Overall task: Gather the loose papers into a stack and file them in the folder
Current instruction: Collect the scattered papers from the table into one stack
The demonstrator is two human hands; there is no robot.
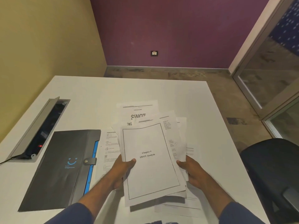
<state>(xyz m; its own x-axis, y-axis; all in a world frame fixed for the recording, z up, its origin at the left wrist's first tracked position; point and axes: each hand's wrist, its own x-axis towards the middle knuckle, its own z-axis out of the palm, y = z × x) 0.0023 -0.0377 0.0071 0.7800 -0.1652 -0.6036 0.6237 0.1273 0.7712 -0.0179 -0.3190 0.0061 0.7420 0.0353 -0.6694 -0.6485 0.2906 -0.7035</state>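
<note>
I hold a loose stack of papers (152,167) above the white table (80,88); its top sheet reads "Chapter 4 SWOT Analysis". My left hand (120,168) grips the stack's left edge, thumb on top. My right hand (190,169) grips the right edge. More sheets lie flat on the table: a "SWOT" page (137,112) beyond the stack, an icon-list page (110,149) to its left, and others (178,207) beneath it at the right and near side. A black folder (59,167) with a blue edge and snap strap lies shut at the left.
An open cable hatch (38,126) with a raised grey lid sits in the table at far left, a cable leaving it. A dark office chair (271,172) stands at the table's right side. A glass door (267,70) is beyond it.
</note>
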